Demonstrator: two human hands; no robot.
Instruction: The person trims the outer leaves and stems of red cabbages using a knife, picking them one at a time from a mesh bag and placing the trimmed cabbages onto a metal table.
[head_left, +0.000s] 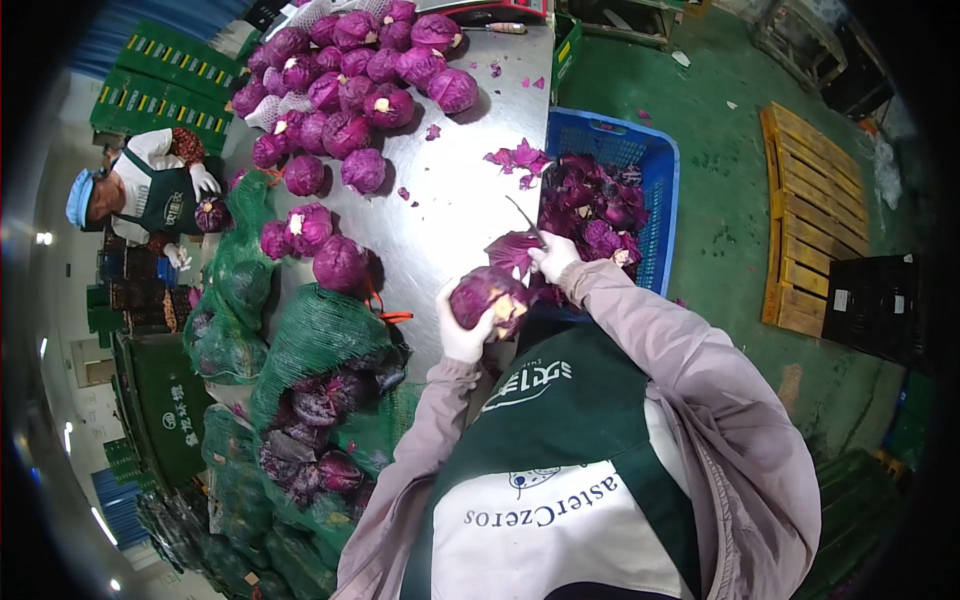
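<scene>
My left hand (461, 330), in a white glove, holds a red cabbage (487, 300) whose pale cut stem faces me. My right hand (555, 255), also gloved, is closed around the handle of a knife (525, 216); its thin dark blade points up and left over the table edge. A loose purple cabbage leaf (513, 249) hangs between the right hand and the cabbage. Beyond the right hand, a blue plastic crate (666, 202) holds trimmed leaves and cabbage pieces. More red cabbages (346, 135) are heaped at the far left of the steel table (442, 187).
Green mesh sacks (315, 330) with cabbages lie left of me. A co-worker (150, 187) across the table touches a cabbage. Leaf scraps (519, 157) and a wooden-handled tool (506, 28) lie on the table. A wooden pallet (817, 217) and black crate (870, 307) stand right.
</scene>
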